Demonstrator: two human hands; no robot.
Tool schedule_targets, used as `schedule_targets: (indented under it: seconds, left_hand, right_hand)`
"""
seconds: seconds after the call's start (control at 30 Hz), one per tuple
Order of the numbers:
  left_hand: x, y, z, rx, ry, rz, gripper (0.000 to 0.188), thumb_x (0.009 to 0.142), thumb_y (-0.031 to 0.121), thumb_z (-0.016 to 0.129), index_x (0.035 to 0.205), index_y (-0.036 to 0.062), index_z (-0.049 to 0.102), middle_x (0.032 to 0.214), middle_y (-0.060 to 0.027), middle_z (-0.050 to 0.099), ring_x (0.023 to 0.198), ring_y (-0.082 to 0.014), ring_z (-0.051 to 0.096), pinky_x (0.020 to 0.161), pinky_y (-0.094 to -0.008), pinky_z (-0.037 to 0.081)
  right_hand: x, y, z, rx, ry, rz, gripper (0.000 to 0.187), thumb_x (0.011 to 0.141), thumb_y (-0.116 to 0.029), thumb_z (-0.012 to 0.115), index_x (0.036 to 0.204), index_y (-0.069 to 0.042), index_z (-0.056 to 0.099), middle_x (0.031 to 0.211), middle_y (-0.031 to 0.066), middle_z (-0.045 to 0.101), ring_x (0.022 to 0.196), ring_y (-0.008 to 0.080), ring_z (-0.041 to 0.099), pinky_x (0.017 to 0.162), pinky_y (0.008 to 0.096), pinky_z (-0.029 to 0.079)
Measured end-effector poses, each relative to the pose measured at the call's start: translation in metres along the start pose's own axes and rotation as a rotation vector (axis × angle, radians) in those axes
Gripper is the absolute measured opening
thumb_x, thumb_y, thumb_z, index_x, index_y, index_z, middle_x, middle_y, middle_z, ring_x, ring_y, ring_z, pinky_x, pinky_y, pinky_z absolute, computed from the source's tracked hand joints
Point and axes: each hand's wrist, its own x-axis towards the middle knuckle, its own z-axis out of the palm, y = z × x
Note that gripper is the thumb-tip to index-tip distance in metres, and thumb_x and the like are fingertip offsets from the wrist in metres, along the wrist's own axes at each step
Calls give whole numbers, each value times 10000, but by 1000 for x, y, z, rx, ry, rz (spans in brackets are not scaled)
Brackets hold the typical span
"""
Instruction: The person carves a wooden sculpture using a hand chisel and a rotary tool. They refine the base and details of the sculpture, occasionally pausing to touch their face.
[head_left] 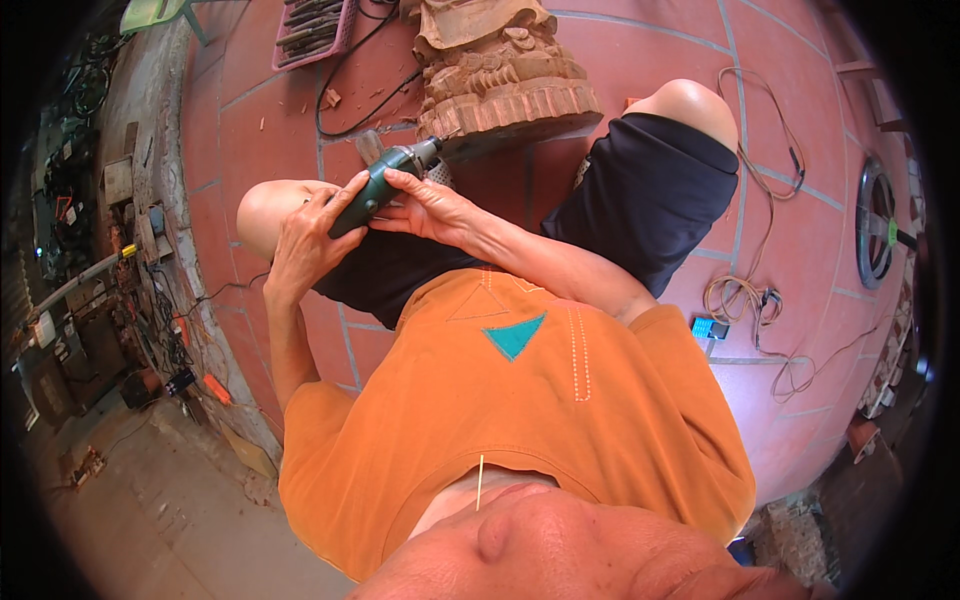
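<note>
A dark green rotary tool (374, 190) is held over my lap, its grey nose and thin bit tilted up and to the right. My left hand (315, 232) wraps around its rear end. Near the front, my right hand (432, 208) grips it with the thumb on the side of the housing and the fingers beneath. Just beyond the bit stands a carved wooden figure (510, 85) with a ridged base, between my knees. Whether the bit touches the wood I cannot tell.
A pink basket (347, 35) of carving tools sits at the far left, with a black cable (322, 115) nearby. Brown cord (735, 295) lies coiled on the red tiles (670, 45) at right. A dark wheel-shaped object (868, 225) is farther right. Clutter lines the left ledge (165, 180).
</note>
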Motion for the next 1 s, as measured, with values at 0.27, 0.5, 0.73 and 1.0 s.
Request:
schedule_targets:
  seconds: [0.27, 0.5, 0.73, 1.0]
  left_hand:
    - [-1, 2, -4, -33, -58, -36, 754, 745, 143, 750, 1449, 229, 495, 1052, -173, 651, 915, -350, 655, 823, -429, 522]
    - [-1, -4, 0, -48, -5, 5, 743, 743, 139, 747, 1441, 226, 507, 1066, -173, 653, 921, -349, 655, 832, -426, 522]
    - [2, -4, -2, -44, -14, -1, 738, 739, 136, 746, 1434, 224, 515, 1083, -165, 654, 936, -342, 655, 833, -425, 523]
    - [6, 0, -3, -24, 16, -14, 729, 739, 147, 748, 1428, 215, 521, 1062, -150, 655, 933, -331, 664, 822, -424, 529]
  right_hand:
    - [-6, 4, 3, 3, 12, -6, 510, 868, -298, 775, 1252, -87, 513, 1236, 126, 605, 1145, 319, 622, 993, 486, 536]
    - [-5, 4, 4, -7, 28, 18, 464, 894, -316, 744, 1251, -92, 548, 1244, 97, 594, 1203, 292, 582, 1050, 479, 491]
    - [-4, 4, 5, -2, -4, 3, 485, 889, -327, 748, 1256, -86, 542, 1240, 106, 596, 1200, 294, 584, 1049, 474, 493]
    - [2, -6, 5, -37, -22, -3, 478, 883, -324, 754, 1238, -80, 546, 1231, 108, 606, 1179, 296, 600, 1027, 468, 513]
